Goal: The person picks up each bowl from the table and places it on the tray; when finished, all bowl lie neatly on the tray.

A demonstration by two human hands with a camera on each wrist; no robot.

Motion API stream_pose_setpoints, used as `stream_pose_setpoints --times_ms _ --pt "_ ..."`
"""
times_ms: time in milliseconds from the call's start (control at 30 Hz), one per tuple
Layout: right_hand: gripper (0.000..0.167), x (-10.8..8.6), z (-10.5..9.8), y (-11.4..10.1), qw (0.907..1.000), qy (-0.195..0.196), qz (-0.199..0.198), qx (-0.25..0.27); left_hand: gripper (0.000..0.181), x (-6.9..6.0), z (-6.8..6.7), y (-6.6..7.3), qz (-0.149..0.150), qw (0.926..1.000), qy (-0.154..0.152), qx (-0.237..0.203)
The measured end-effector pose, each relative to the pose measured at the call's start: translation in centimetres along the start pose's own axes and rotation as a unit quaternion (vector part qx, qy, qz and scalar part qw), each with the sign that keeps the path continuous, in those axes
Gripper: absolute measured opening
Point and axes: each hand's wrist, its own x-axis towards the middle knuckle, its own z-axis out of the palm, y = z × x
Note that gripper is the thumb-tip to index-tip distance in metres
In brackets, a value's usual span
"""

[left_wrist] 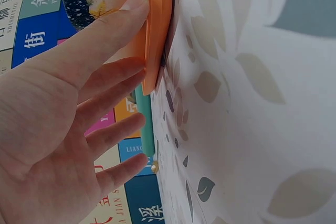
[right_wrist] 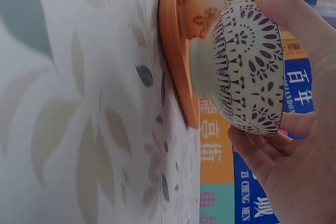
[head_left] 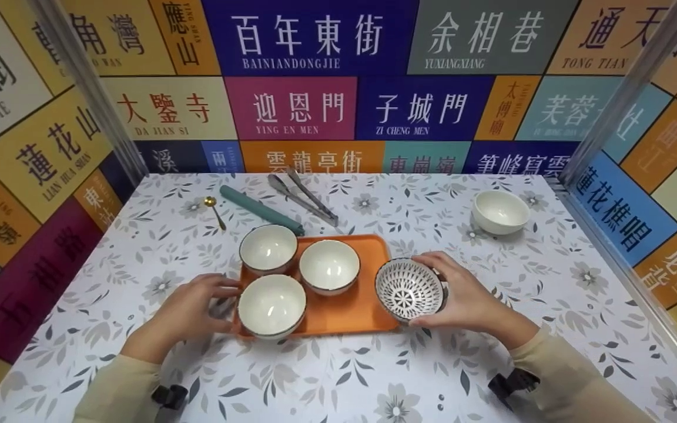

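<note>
My right hand (head_left: 462,296) grips a patterned bowl (head_left: 409,291) by its rim over the right end of the orange tray (head_left: 344,317). In the right wrist view the bowl (right_wrist: 249,69) stands upright between thumb and fingers of the hand (right_wrist: 299,166), its foot close to the tray's edge; contact cannot be told. Three white bowls with dark rims stand on the tray: back left (head_left: 268,249), middle (head_left: 329,266), front left (head_left: 272,306). The left hand (head_left: 188,311) is at the tray's left end, and in the left wrist view its thumb and a finger touch the tray's rim (left_wrist: 157,30), other fingers spread.
A plain white bowl (head_left: 500,212) stands at the back right. Behind the tray lie a rolled green item (head_left: 262,210), metal tongs (head_left: 303,197) and a small golden spoon (head_left: 215,212). Panels with printed signs (head_left: 291,108) border the flowered tabletop (head_left: 315,376).
</note>
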Motion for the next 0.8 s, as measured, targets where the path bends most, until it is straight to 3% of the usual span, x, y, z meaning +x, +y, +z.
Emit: stream_pose_setpoints --times_ms 167,333,433,633,800 --pt "0.114 0.3 1.1 -0.7 0.9996 -0.02 -0.009 0.02 0.068 0.1 0.0 0.2 -0.008 1.0 -0.005 0.0" --pt "0.115 0.5 1.9 -1.1 0.9996 -0.027 -0.008 -0.003 0.069 0.2 0.0 0.2 -0.015 0.9998 -0.011 0.002" --pt "0.115 0.6 2.3 -1.2 0.9994 -0.034 -0.003 -0.009 0.068 0.1 0.0 0.0 -0.011 0.9999 -0.007 0.0" --pt "0.116 0.9 2.8 -1.1 0.9988 -0.048 -0.002 0.005 0.062 0.0 0.1 -0.2 0.03 0.9994 0.016 0.008" --pt "0.116 1.0 3.0 -1.0 0.9986 -0.052 -0.01 0.005 0.063 0.0 0.2 -0.3 0.025 0.9996 0.014 0.003"
